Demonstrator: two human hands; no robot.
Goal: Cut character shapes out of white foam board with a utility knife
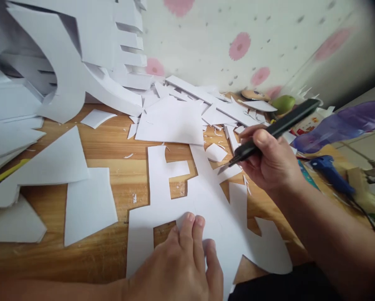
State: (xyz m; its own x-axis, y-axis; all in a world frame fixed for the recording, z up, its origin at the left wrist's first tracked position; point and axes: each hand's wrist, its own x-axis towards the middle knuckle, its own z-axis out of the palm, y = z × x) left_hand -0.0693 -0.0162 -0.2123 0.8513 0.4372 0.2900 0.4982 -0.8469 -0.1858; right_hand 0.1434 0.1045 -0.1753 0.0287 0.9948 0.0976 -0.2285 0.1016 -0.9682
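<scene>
A cut-out white sheet [206, 200] with notched openings lies on the wooden table [118, 184]. My left hand [181, 259] rests flat on the sheet's lower part, fingers stretched out and pressed down. My right hand [269, 161] is closed around a black utility knife [275, 129], held like a pen. The blade tip touches the sheet's right edge near a small offcut [215, 151].
White offcuts and large cut sheets [65, 62] pile at the left and back. A blue glue gun [330, 171], a purple object [341, 125] and a green fruit [283, 103] sit at the right. A yellow strip [2, 174] pokes out at the left.
</scene>
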